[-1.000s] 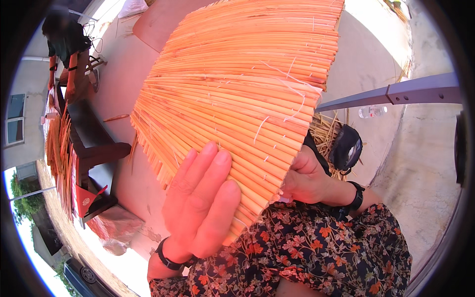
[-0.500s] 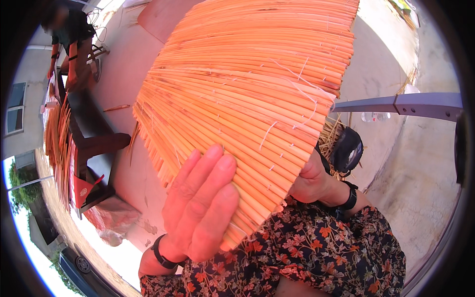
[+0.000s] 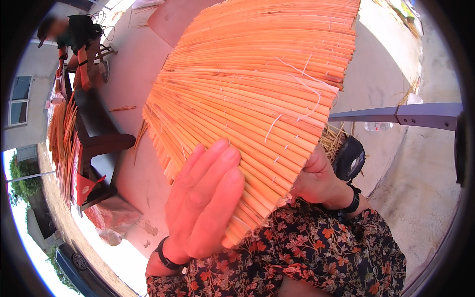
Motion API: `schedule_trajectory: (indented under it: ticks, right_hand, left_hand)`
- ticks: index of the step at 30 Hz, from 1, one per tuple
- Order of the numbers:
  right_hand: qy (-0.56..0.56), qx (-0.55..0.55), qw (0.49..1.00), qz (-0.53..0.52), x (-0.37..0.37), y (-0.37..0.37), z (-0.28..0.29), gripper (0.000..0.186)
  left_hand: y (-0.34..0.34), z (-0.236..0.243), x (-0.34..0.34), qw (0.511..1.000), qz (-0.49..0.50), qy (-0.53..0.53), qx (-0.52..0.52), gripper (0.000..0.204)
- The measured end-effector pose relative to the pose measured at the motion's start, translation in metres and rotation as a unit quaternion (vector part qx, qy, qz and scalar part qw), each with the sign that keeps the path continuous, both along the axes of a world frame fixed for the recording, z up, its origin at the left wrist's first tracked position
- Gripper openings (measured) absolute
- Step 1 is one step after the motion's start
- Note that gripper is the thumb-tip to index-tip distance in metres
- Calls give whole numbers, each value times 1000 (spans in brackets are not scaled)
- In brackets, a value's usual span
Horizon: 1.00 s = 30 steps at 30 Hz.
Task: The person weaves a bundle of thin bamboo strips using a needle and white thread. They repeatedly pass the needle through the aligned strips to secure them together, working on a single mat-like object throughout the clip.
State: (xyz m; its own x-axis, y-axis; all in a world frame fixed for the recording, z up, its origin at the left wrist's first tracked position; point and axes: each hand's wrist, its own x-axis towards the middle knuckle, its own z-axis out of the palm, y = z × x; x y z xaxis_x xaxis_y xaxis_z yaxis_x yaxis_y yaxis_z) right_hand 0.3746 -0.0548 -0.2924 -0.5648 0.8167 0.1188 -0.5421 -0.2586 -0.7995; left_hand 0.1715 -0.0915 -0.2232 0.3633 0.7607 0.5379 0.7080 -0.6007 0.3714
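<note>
A fan-shaped mat of orange-tan reed stalks (image 3: 247,94), sewn side by side with white thread, rises from my lap. A loose white thread (image 3: 310,110) curls over its right side. My left hand (image 3: 204,200) lies flat on the mat's lower left part, its fingers stretched out close together; the thumb is hidden. Around the lower right edge of the mat, my right hand (image 3: 321,180) is closed, with most of its fingers out of sight behind the stalks.
At the left stands a dark bench (image 3: 101,138) piled with loose reeds (image 3: 62,133); a person (image 3: 81,44) bends over its far end. A grey metal bar (image 3: 401,115) crosses from the right, near a clear plastic bottle (image 3: 378,126). Cut straw (image 3: 332,141) lies by my shoe (image 3: 349,158).
The bench and the person appear slightly farther right as the view shifts. My left hand has slid up a little on the mat; my right hand keeps its hold.
</note>
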Motion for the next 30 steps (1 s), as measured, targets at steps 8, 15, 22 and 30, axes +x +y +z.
schedule_trajectory:
  ticks: [8, 15, 22, 30]
  right_hand:
    - [6, -108, 994, 25, 2, 1, 4, 12]
    - [12, -113, 993, 46, 1, 6, 11, 12]
    - [19, -104, 993, 60, 0, 7, 4, 11]
    - [-35, -166, 985, 45, 10, -3, -4, 14]
  left_hand:
    - [7, -3, -2, 1000, -22, -5, -7, 33]
    - [8, -4, -10, 998, -46, -1, -31, 39]
    - [9, -6, -4, 1000, -25, -5, -11, 34]
    - [5, -14, 0, 1000, -22, 5, -12, 30]
